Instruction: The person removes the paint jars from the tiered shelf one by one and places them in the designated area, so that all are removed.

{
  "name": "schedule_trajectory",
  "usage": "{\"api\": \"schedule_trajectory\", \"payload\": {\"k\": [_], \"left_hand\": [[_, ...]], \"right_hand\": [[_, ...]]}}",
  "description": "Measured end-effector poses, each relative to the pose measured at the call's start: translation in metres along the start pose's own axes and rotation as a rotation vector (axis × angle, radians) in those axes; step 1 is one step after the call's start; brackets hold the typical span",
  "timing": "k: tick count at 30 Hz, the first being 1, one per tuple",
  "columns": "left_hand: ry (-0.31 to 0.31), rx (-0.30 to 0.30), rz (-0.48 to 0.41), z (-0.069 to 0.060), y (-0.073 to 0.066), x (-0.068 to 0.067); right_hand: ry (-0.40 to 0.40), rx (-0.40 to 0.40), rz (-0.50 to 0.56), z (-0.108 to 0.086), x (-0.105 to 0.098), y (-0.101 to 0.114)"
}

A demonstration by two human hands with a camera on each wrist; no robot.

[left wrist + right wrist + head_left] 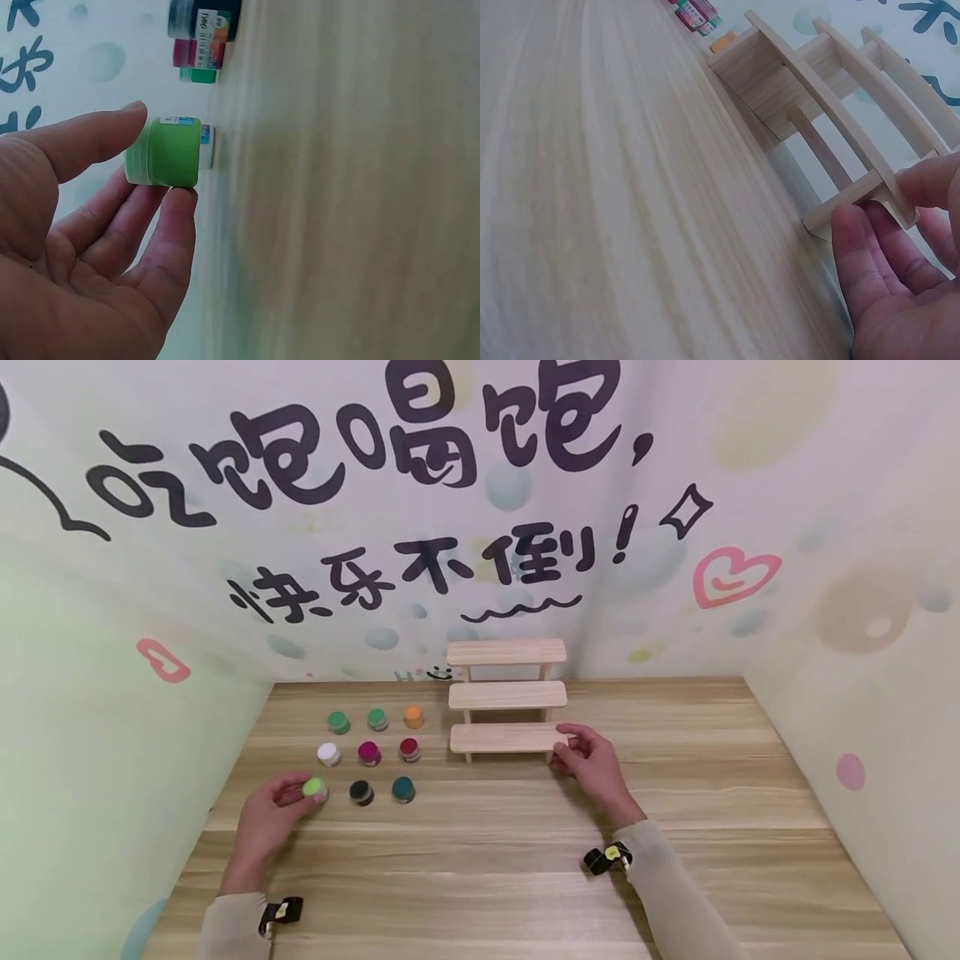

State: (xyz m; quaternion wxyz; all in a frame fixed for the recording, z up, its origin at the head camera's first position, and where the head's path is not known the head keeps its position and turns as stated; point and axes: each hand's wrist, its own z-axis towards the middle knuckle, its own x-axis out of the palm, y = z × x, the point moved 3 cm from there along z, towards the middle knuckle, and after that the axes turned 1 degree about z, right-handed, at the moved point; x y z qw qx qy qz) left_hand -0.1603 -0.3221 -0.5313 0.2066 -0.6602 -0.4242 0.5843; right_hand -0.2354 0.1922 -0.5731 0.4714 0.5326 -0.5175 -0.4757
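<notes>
My left hand pinches a small light-green paint jar between thumb and fingers at the front left corner of a group of jars. I cannot tell whether that jar touches the table. On the right, my right hand grips the right end of the lowest shelf of a three-tier wooden display stand. In the right wrist view the thumb lies on top of that shelf and the fingers are curled beneath it. The stand is upright, and its shelves hold nothing.
Beside the light-green jar stand a black jar and a teal jar. Behind them are a white jar, a magenta jar, a red jar, two green jars and an orange jar. A printed wall covering rises behind the wooden table.
</notes>
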Motion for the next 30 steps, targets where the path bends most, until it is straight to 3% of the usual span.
{"api": "schedule_trajectory", "payload": {"k": [12,18,23,30], "left_hand": [[0.028,-0.001,0.007,0.01,0.013,0.0],[0.028,-0.025,0.015,0.007,0.014,-0.002],[0.018,-0.017,0.023,0.003,0.004,-0.006],[-0.079,0.06,0.031,-0.002,-0.025,-0.004]], "right_hand": [[0.002,-0.009,0.016,0.001,0.001,-0.001],[0.016,-0.017,0.008,0.002,0.005,-0.002],[0.02,-0.017,0.0,0.001,0.006,0.0],[0.01,-0.001,-0.076,-0.003,0.001,0.004]]}}
